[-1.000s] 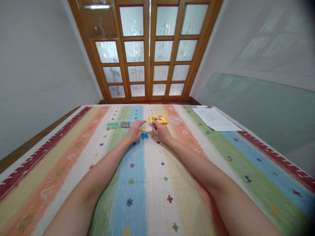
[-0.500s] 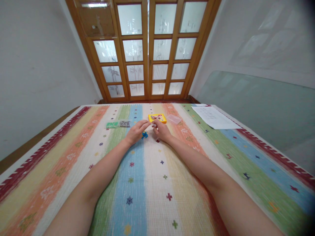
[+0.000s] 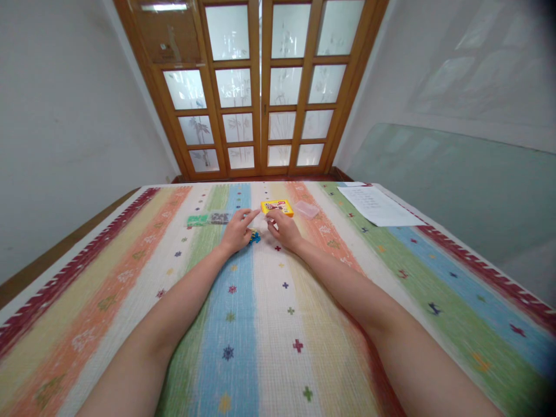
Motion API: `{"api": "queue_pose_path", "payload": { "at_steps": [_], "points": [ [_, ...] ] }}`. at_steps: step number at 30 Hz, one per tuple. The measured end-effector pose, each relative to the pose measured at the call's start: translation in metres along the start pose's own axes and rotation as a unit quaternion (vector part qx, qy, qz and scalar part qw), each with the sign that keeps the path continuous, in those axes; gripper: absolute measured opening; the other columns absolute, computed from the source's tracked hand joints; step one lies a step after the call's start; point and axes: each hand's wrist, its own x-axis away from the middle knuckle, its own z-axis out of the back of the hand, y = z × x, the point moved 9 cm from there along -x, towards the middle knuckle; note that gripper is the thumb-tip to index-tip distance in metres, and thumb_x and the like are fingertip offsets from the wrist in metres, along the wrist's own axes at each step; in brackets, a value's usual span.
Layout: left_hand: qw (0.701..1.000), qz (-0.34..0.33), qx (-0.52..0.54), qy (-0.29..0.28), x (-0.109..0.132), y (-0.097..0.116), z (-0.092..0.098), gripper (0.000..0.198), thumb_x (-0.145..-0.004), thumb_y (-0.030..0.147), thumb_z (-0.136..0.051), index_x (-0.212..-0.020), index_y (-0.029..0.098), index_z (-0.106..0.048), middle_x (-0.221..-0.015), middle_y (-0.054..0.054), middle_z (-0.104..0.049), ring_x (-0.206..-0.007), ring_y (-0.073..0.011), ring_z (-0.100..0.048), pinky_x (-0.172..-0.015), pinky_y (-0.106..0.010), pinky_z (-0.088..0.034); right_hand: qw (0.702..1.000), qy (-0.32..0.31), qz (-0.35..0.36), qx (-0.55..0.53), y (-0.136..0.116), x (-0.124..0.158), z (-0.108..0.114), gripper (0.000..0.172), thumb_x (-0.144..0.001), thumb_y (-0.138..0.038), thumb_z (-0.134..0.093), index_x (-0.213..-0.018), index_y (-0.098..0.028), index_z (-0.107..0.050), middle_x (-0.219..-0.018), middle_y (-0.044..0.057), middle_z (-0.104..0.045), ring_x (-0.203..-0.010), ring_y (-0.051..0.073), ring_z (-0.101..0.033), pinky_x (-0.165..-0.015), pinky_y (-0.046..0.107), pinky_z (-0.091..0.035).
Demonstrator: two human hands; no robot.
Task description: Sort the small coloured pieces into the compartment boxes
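My left hand (image 3: 237, 231) rests over the blue stripe of the cloth, thumb and index finger stretched towards the right; its other fingers are hidden. Just beside its fingertips lies a small cluster of blue and yellow pieces (image 3: 255, 236). My right hand (image 3: 283, 228) is closed in a pinch in front of the yellow box (image 3: 284, 207); whatever it holds is too small to make out. A small gap separates the two hands. Left of my left hand sit a container of green pieces (image 3: 197, 220) and one of dark pieces (image 3: 219, 218).
A clear plastic lid or tray (image 3: 307, 209) lies right of the yellow box. Printed paper sheets (image 3: 377, 205) lie at the far right of the striped tablecloth (image 3: 278, 359). Beyond the table stand wood-framed glass doors (image 3: 260, 87).
My hands have moved slightly apart, the left one shifting a little to the left. More of the blue and yellow cluster's yellow part shows.
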Motion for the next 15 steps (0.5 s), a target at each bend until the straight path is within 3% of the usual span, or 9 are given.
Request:
{"api": "queue_pose_path", "payload": {
  "at_steps": [7, 13, 15],
  "points": [
    [0.995, 0.054, 0.08, 0.021, -0.003, -0.006, 0.0, 0.043, -0.095, 0.028, -0.067, -0.138, 0.026, -0.063, -0.132, -0.01, -0.057, -0.124, -0.026, -0.058, -0.11, -0.045, -0.051, 0.998, -0.03, 0.032, 0.044, -0.013, -0.001, -0.003, 0.041, -0.097, -0.024, -0.065, -0.137, -0.024, -0.058, -0.138, 0.014, -0.062, -0.132, 0.03, -0.058, -0.11, 0.048, -0.052],
    [0.987, 0.092, 0.135, -0.011, 0.001, -0.016, -0.014, 0.038, -0.098, 0.04, -0.065, -0.133, 0.023, -0.065, -0.126, -0.008, -0.067, -0.094, -0.0191, -0.07, -0.098, -0.04, -0.056, 0.992, -0.079, 0.024, 0.096, -0.008, 0.001, -0.013, 0.043, -0.097, -0.02, -0.064, -0.14, -0.022, -0.061, -0.13, 0.013, -0.071, -0.121, 0.028, -0.066, -0.106, 0.044, -0.054],
    [0.987, 0.095, 0.126, -0.022, 0.002, -0.018, -0.017, 0.038, -0.098, 0.04, -0.065, -0.132, 0.023, -0.066, -0.126, -0.008, -0.069, -0.096, -0.0198, -0.07, -0.1, -0.041, -0.055, 0.99, -0.095, 0.021, 0.103, -0.007, 0.002, -0.015, 0.041, -0.098, -0.019, -0.064, -0.139, -0.022, -0.063, -0.129, 0.012, -0.072, -0.119, 0.027, -0.067, -0.105, 0.042, -0.055]
  ]
}}
